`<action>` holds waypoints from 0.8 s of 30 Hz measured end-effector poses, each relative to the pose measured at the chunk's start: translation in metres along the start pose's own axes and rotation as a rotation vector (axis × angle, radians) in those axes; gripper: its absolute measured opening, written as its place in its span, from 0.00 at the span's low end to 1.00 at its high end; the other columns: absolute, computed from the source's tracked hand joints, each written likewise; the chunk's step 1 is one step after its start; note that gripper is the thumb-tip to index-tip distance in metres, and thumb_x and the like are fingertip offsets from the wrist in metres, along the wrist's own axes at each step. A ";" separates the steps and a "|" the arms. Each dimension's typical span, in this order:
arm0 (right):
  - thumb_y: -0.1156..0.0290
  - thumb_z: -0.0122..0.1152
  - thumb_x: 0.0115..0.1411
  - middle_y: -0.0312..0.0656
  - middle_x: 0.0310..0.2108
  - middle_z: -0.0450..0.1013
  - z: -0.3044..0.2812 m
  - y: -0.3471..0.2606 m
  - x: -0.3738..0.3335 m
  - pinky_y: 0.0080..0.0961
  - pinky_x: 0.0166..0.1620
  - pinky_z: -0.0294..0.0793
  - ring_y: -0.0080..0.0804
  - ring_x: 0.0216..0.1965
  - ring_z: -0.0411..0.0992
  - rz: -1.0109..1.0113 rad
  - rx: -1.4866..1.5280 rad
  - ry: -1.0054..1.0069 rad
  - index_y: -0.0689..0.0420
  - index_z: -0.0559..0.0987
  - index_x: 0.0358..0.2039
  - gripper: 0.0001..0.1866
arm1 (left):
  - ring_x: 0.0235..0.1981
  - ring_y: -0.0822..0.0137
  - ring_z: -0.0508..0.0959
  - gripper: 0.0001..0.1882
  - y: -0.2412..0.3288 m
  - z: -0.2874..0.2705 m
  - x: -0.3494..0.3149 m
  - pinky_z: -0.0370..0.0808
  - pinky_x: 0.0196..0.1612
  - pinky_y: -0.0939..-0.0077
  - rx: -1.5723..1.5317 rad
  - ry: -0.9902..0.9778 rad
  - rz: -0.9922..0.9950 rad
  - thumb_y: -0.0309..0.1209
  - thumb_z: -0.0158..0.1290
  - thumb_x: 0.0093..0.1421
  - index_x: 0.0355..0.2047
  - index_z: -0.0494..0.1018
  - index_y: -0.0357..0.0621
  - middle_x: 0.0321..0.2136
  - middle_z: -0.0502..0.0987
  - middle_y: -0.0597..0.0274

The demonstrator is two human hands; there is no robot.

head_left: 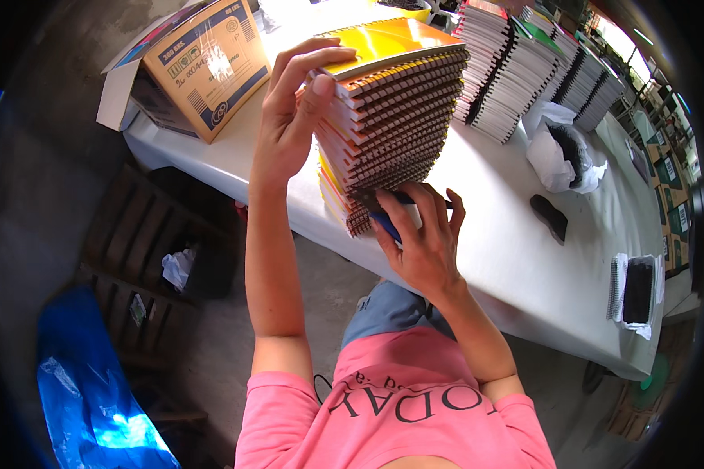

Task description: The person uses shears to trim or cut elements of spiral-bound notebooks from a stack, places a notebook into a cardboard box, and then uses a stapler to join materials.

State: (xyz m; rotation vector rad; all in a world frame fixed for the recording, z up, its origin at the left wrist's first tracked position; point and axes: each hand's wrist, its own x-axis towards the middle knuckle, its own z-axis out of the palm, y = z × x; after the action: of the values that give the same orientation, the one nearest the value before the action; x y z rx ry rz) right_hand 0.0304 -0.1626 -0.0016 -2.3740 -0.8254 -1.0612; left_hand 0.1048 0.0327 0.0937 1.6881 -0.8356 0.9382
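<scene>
A tall stack of spiral-bound notebooks (399, 117) stands at the near edge of the table, its wire bindings turned toward me and a yellow cover on top. My left hand (297, 109) is closed round the upper left corner of the stack, fingers over the top cover and thumb on the side. Low on the stack, my right hand (426, 234) grips pliers with blue handles (388, 222). The dark jaws of the pliers are against the bindings near the bottom; whether they pinch a wire is hidden.
A cardboard box (211, 70) with raised flaps sits at the table's far left. More stacks of bound notebooks (497, 70) stand behind. On the white-covered table (516, 258) at right lie a white bag of black coils (563, 152), a dark object (549, 218) and a wrapped bundle (637, 291).
</scene>
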 end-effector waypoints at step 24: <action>0.61 0.62 0.54 0.38 0.43 0.67 0.001 -0.007 -0.011 0.36 0.52 0.53 0.33 0.46 0.66 0.131 0.203 -0.043 0.47 0.72 0.50 0.22 | 0.50 0.66 0.69 0.15 0.001 0.001 -0.001 0.67 0.50 0.72 -0.020 0.025 -0.006 0.40 0.45 0.65 0.44 0.76 0.47 0.49 0.69 0.58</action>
State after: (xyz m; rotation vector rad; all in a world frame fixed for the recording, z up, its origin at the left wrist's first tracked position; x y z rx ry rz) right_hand 0.0202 -0.1612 -0.0099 -2.2522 -0.7437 -0.8359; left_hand 0.1041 0.0312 0.0929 1.6580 -0.8201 0.9421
